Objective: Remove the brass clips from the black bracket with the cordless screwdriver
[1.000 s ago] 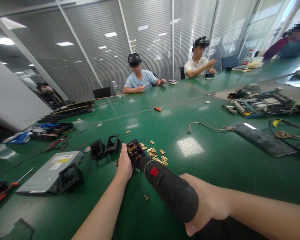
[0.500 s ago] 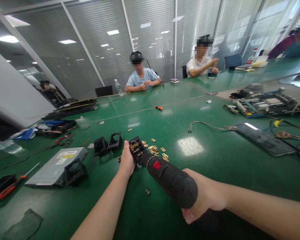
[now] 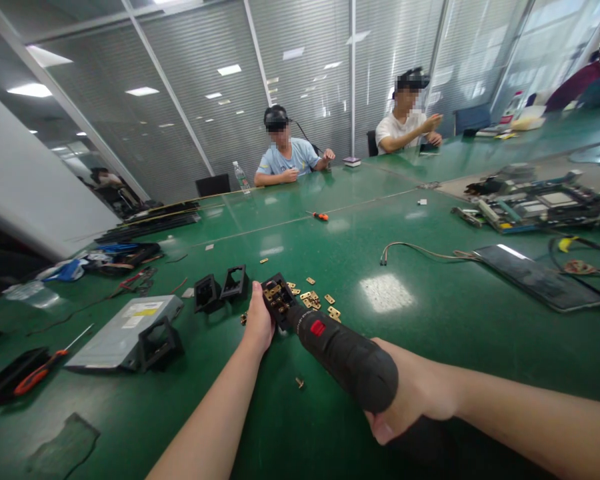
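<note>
My left hand (image 3: 259,321) is closed on the left side of a black plastic housing (image 3: 279,297) with brass plates and screws inside. In my right hand (image 3: 405,393) is a black power screwdriver (image 3: 347,357) with a red switch; my fingers wrap its grip, mostly hidden behind its body. Its nose is at the housing's lower right, and the tip is hidden from me. Just beyond the housing lie several loose brass plates (image 3: 311,299). A single screw (image 3: 300,382) rests on the table between my forearms.
Two black frames (image 3: 234,283) stand left of the housing. A third black frame (image 3: 161,343) leans by a silver disc drive (image 3: 125,327). Farther left lies an orange-handled screwdriver (image 3: 41,372). At right are a dark flat panel (image 3: 535,273) and circuit boards (image 3: 545,200). People sit across the table.
The view has shifted slightly, so everything sits a little farther right. My hands keep the same hold on housing and power screwdriver. The person in light blue has moved their hands apart.
</note>
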Tool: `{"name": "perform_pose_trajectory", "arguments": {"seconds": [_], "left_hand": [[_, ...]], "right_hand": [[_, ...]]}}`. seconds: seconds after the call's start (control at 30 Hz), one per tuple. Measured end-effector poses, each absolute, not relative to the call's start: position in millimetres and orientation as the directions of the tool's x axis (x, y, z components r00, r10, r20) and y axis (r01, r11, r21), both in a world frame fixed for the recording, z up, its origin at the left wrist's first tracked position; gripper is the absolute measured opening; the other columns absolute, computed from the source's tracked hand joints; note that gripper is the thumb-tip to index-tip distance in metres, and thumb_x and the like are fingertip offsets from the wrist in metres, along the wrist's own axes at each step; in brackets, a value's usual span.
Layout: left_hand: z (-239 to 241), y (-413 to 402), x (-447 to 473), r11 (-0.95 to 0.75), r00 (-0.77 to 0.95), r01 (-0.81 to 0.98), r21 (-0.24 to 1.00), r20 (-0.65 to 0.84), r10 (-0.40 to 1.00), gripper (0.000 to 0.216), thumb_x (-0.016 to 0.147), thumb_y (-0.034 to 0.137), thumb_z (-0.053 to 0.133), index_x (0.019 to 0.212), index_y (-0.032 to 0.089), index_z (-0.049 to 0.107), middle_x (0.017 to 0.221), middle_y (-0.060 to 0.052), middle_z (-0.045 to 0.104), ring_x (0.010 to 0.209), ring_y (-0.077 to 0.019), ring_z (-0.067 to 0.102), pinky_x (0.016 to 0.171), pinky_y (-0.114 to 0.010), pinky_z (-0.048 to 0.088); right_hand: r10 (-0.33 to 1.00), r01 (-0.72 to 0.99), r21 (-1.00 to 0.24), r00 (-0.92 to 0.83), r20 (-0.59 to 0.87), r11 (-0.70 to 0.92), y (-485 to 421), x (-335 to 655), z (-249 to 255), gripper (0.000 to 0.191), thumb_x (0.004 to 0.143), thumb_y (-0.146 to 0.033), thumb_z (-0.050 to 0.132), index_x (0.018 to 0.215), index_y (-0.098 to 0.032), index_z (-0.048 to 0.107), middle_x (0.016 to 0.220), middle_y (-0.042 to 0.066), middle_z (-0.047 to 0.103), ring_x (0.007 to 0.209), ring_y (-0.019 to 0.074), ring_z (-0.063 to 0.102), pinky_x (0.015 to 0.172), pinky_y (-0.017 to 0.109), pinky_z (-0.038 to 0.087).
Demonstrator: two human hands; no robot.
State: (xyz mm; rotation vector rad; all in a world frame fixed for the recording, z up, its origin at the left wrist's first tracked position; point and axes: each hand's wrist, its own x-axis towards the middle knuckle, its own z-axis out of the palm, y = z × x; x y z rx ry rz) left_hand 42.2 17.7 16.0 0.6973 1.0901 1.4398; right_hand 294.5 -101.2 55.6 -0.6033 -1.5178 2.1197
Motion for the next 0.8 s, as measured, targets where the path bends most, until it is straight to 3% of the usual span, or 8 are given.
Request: {"name": "perform_pose_trajectory", "arguments": {"seconds": [0.4, 0.8], "left_hand": [[15.9, 16.0, 41.2, 0.064, -0.182, -0.404, 0.912, -0.149, 0.972, 0.055, 0.098, 0.064, 0.046, 0.115, 0.016, 0.067, 0.102, -0.012, 0.078, 0.106, -0.0269, 0.075, 0.099, -0.045, 0.058], [17.8, 16.6, 44.0, 0.065, -0.194, -0.412, 0.909, -0.157, 0.968, 0.055, 0.099, 0.063, 0.044, 0.112, 0.015, 0.069, 0.103, -0.012, 0.079, 0.107, -0.0263, 0.075, 0.098, -0.043, 0.058]], "right_hand": [[0.599, -0.085, -0.952, -0.792, -0.115, -0.295, -98.8, 296.2, 46.8, 0.037, 0.043, -0.018, 0.097, 0.065, -0.013, 0.067, 0.063, -0.004, 0.064, 0.055, 0.0096, 0.055, 0.049, 0.02, 0.036], [0.581, -0.071, -0.953, -0.805, -0.119, -0.293, -100.7, 295.7, 58.6, 0.037, 0.047, -0.011, 0.094, 0.07, -0.015, 0.066, 0.062, -0.005, 0.07, 0.057, 0.0111, 0.059, 0.065, 0.026, 0.047]]}}
